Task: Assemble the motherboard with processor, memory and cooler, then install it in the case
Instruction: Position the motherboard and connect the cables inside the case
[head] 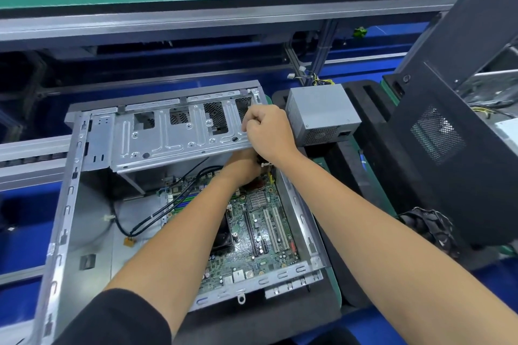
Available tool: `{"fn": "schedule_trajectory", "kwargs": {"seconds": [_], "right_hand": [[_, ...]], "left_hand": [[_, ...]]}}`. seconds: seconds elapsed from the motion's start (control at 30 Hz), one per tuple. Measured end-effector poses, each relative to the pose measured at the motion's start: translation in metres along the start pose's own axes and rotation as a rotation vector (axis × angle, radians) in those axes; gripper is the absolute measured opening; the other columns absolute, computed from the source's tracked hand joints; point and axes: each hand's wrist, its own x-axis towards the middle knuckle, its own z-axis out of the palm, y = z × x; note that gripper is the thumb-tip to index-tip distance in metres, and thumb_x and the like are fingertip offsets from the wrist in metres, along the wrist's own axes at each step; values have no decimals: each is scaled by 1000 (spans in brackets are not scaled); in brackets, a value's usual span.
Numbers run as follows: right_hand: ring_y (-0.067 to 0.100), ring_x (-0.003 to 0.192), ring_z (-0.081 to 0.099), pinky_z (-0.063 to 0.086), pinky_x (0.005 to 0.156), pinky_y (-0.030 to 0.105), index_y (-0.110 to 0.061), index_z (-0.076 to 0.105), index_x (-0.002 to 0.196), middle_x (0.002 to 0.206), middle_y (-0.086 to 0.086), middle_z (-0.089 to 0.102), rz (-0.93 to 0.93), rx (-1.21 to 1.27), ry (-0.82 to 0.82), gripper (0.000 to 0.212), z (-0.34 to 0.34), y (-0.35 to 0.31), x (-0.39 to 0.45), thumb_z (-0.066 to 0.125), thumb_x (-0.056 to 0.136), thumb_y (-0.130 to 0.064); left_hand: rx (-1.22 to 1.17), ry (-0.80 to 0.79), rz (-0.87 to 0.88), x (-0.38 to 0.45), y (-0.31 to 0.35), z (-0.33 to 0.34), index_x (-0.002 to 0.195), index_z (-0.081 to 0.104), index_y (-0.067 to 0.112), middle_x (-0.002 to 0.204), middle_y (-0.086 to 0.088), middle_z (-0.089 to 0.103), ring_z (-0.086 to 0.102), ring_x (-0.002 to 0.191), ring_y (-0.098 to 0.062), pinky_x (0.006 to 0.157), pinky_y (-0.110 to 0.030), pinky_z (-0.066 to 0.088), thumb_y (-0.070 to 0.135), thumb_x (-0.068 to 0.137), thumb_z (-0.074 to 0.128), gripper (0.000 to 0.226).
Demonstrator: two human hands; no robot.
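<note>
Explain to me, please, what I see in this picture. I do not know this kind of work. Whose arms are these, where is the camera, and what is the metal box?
There is no robot: these are a person's two bare arms, seen from a camera worn on the head and looking down. The metal box is an open computer case lying on its side. Inside it lies the green motherboard. The right hand is curled at the edge of the metal drive cage. The left hand reaches under that cage; its fingers are hidden, so what it holds is unclear. The grey box beside the case is a power supply.
</note>
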Motion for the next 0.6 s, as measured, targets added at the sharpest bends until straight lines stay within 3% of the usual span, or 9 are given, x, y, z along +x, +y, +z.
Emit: {"fn": "schedule_trajectory", "kwargs": {"seconds": [0.13,0.27,0.4,0.6], "right_hand": [[7,48,43,34,49,22,-16,60,58,52,-13,50,-5,7,-5,30,0,-1,0,46,75,4],[9,49,44,38,50,24,-17,59,58,53,-12,51,-2,9,-7,30,0,-1,0,46,75,3],[9,50,44,37,50,25,-14,61,58,52,-12,50,-4,19,-10,28,0,0,1,45,75,3],[2,50,39,27,48,20,-6,64,62,46,-16,45,-10,31,2,24,1,2,2,45,73,4]], "left_hand": [[74,-5,24,0,1,1,80,50,15,69,-2,48,43,60,-20,57,-30,37,20,89,59,14],[56,6,81,1,-2,0,77,44,21,62,9,38,34,54,-7,48,-21,29,21,89,60,19],[56,7,84,0,-2,0,78,43,21,65,6,38,33,56,-9,49,-18,27,17,91,57,19],[99,-32,19,-1,1,0,79,46,18,69,1,44,42,62,-16,56,-29,33,17,92,53,15]]}}
